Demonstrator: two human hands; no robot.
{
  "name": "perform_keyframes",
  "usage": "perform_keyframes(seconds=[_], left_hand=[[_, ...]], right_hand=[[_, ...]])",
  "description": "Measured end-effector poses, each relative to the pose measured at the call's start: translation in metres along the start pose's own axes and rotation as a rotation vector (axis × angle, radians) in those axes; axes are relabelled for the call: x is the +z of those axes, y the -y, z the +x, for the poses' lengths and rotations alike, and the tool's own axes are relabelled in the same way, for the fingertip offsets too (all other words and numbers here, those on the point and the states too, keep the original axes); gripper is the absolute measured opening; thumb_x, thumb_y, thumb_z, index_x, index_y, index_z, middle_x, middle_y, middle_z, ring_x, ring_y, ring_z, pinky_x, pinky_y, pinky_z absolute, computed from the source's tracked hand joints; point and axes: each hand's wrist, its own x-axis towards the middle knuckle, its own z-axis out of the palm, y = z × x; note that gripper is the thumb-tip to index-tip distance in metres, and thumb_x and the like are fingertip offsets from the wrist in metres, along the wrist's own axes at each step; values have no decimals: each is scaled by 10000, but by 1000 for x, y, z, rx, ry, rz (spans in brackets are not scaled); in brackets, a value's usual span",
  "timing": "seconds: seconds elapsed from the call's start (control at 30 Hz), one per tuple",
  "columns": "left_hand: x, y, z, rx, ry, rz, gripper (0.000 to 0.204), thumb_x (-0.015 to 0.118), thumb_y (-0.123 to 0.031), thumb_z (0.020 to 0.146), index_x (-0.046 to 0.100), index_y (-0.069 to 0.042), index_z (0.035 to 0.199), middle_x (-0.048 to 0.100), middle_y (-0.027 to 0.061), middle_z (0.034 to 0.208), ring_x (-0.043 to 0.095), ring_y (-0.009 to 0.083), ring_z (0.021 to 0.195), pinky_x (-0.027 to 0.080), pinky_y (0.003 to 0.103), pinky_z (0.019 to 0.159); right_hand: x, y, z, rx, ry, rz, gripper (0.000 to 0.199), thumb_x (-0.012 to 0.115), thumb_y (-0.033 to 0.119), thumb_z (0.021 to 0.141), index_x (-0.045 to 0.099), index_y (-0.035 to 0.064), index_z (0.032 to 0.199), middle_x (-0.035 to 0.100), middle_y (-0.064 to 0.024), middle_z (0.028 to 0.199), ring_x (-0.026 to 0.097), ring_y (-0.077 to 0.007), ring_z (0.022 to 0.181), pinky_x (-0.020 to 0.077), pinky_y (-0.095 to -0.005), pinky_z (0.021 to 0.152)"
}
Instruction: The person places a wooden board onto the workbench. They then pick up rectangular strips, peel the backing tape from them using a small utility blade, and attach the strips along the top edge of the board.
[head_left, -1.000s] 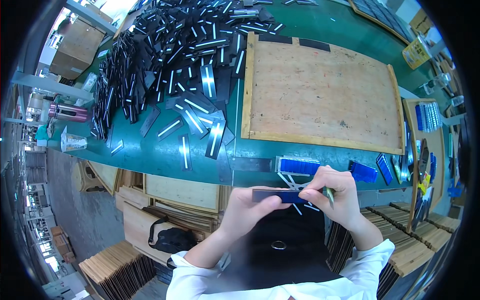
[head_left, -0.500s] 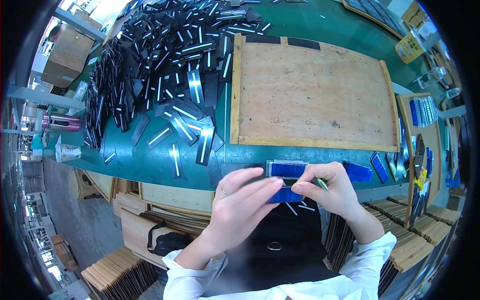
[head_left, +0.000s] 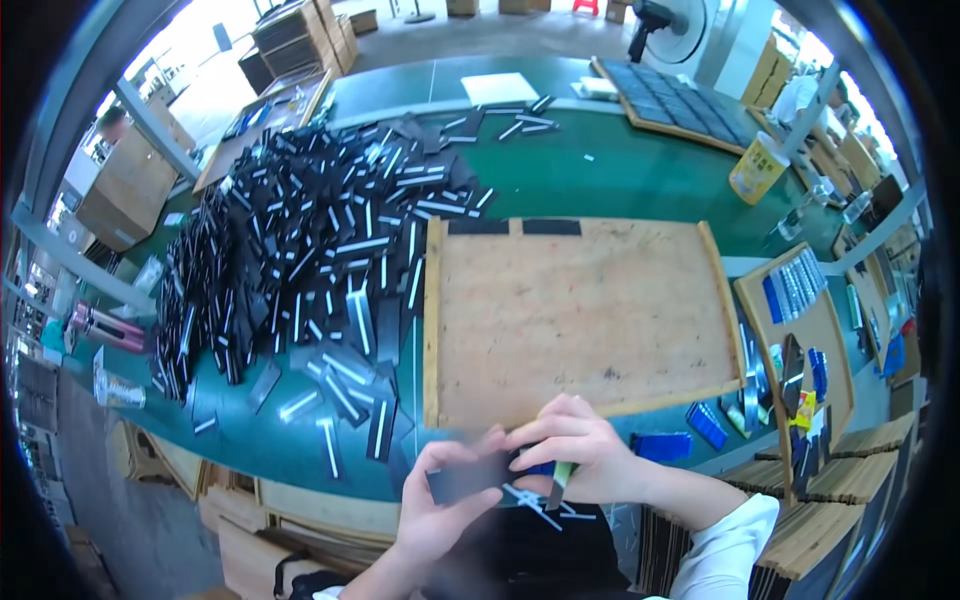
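A: Go from biggest down. Expect trouble where?

B: In the broad mound of flat black rectangular pieces with white stripes [head_left: 300, 240], left of the shallow tan wooden tray [head_left: 580, 320]. Could slump tableward from an elbow's knock.

A: And nearer?

B: See the left hand [head_left: 425, 515], before the tray's near left corner: half curled, thumb opposite fingers, gripping a dark grey rectangular plate [head_left: 462, 484]. Could drop the plate from too light a pinch. Check the right hand [head_left: 590, 460], before the tray's near edge: mostly closed around a slim green-handled tool [head_left: 562, 478], next to a glossy blue flat piece [head_left: 541, 468]. Could scratch the plate through a slip.

A: Anything smaller?

B: Mind the thin white strips [head_left: 528, 500] over the black cloth apron [head_left: 560, 550], before the tray. Could scatter from a shifting lap.

A: Containers?

B: In the tray, along the far rim, note two black rectangles [head_left: 552, 227]. Right of the tray, find a wooden-rimmed rack [head_left: 812, 333] with blue-and-clear strips [head_left: 797, 285]. Beyond and right, spot a yellow cylindrical tub [head_left: 758, 170]; can't tell contents. Far left, notice a clear plastic cup [head_left: 118, 388], too blurred inside.
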Motion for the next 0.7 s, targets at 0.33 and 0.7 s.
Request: perform_keyframes(seconds=[0.33,0.7], left_hand=[[-58,-19,17,544,-140,1370,625,775,-26,758,475,-3,1306,446,229,1430,406,394,1357,350,468,1112],[-81,-13,-16,-103,-109,1870,794,625,-402,858,331,15,1466,204,261,1572,137,444,1467,69,579,1172]], right_hand=[[-164,-167,36,161,-228,-586,171,741,-7,670,666,74,800,710,-47,925,594,-257,870,486,-365,800],[-204,-216,41,306,-113,-697,209,739,-72,670,662,66,806,716,-40,952,559,-233,887,495,-348,820]])
